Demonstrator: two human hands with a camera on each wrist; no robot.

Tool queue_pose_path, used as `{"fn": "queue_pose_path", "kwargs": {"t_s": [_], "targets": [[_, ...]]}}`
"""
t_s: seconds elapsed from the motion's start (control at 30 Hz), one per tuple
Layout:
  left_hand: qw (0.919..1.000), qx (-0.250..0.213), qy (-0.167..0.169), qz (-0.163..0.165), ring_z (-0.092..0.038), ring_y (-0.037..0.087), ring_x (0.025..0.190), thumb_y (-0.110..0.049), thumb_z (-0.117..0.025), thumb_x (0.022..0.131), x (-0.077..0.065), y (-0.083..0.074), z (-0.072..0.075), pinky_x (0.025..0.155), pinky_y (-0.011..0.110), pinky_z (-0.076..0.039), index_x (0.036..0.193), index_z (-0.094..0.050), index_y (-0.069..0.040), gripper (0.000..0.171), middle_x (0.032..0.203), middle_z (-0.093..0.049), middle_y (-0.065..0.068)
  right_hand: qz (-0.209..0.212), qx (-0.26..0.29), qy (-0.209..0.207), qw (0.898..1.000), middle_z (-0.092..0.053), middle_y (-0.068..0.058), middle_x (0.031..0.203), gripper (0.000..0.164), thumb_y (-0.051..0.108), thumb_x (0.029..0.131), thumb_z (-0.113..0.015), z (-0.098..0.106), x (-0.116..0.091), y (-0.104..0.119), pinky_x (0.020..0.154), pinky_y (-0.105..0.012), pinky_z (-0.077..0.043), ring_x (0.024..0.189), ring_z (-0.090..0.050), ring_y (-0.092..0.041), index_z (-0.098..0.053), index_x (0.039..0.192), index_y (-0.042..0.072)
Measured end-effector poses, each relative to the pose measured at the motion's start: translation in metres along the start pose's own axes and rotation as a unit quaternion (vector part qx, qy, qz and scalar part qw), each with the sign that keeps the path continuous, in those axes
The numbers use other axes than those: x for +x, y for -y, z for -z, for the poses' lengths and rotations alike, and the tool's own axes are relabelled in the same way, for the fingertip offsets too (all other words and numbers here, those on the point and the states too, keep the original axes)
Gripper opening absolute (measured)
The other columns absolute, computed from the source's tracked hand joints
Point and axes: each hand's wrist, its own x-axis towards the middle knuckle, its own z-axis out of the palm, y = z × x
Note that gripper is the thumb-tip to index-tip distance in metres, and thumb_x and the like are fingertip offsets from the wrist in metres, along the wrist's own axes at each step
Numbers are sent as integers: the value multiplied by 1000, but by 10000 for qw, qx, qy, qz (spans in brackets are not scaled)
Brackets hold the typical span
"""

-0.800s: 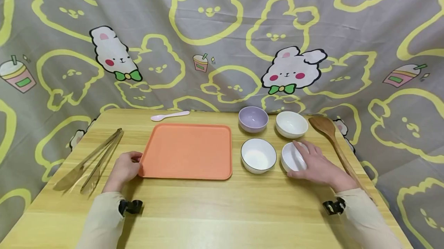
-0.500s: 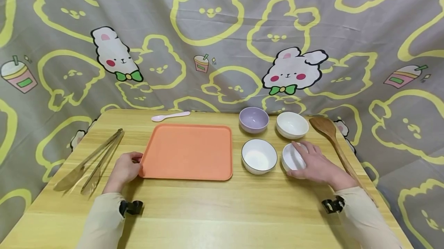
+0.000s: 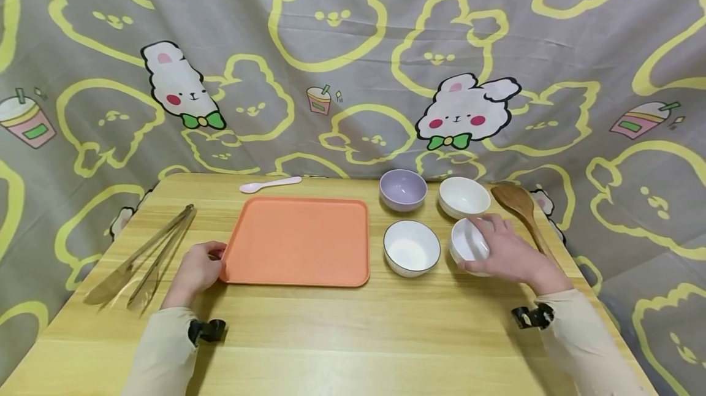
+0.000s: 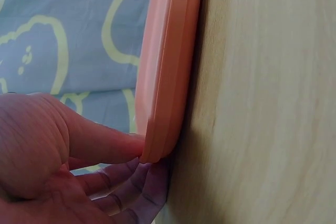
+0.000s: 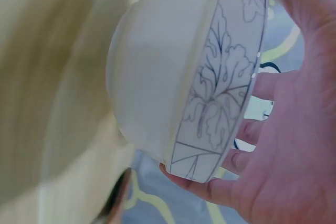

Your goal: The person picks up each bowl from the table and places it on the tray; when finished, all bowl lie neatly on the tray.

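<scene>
The orange tray (image 3: 303, 243) lies flat on the table. My left hand (image 3: 198, 267) pinches its front left corner; in the left wrist view the thumb (image 4: 105, 140) presses the rim and the fingers curl beneath it. My right hand (image 3: 513, 255) grips a small white bowl (image 3: 466, 239) across its rim, thumb on one side and fingers on the other. Leaf line drawings band this bowl (image 5: 215, 93) in the right wrist view, where it looks raised off the tabletop. Just left of it stands a white bowl with a dark rim (image 3: 411, 249).
Behind stand a purple bowl (image 3: 403, 190) and another white bowl (image 3: 464, 197). A wooden spatula (image 3: 518, 203) lies along the right side, partly behind my right arm. Metal tongs (image 3: 143, 261) lie at the left, and a pink spoon (image 3: 270, 184) lies behind the tray.
My right hand has lifted the small white bowl slightly, moving it a little up and to the right. The left hand and the tray stay in place.
</scene>
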Motion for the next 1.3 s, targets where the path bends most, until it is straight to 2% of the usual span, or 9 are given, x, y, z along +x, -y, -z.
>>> {"fn": "queue_pose_path", "kwargs": {"t_s": [0.33, 0.5, 0.67, 0.87, 1.03, 1.3], "targets": [[9999, -28, 69, 118, -53, 31, 86, 6, -54, 79, -2, 4, 1, 69, 36, -42, 121, -57, 13, 42, 97, -60, 18, 284, 1, -349, 9990, -32, -28, 137, 101, 51, 71, -82, 22, 7, 10, 84, -66, -39, 119, -32, -50, -37, 146, -1], [9999, 15, 35, 105, -54, 31, 85, 6, -54, 80, -1, 4, 1, 70, 36, -42, 120, -57, 13, 41, 97, -60, 18, 209, 10, -234, 9995, -31, -27, 135, 101, 53, 71, -82, 30, 10, 19, 82, -64, -40, 117, -34, -51, -38, 146, 1], [9999, 11, 81, 121, -53, 31, 85, 5, -54, 79, 0, 4, 0, 69, 36, -42, 120, -57, 13, 42, 97, -60, 18, 338, -86, -164, 9993, -30, -24, 139, 101, 55, 71, -81, 38, 14, 30, 82, -59, -41, 117, -34, -47, -38, 147, 3], [9999, -9, 96, 133, -53, 31, 85, 6, -54, 78, 1, 2, 0, 68, 36, -42, 120, -57, 12, 42, 97, -59, 18, 421, -218, -31, 9989, -30, -22, 144, 101, 56, 73, -79, 48, 24, 49, 85, -60, -40, 120, -32, -44, -37, 149, 5], [9999, -39, 82, 118, -54, 30, 83, 7, -54, 80, 2, 0, -1, 67, 35, -44, 119, -58, 12, 40, 96, -60, 18, 564, -298, -2, 9980, -33, -20, 140, 99, 54, 72, -80, 48, 35, 61, 88, -59, -41, 121, -33, -43, -38, 148, 6], [9999, 15, 90, 114, -54, 31, 84, 6, -54, 80, 3, 2, -1, 68, 36, -43, 118, -57, 12, 39, 96, -59, 18, 965, -138, 64, 9952, -31, -19, 147, 103, 54, 69, -82, 43, 59, 92, 91, -58, -41, 128, -31, -41, -36, 151, 12]]}}
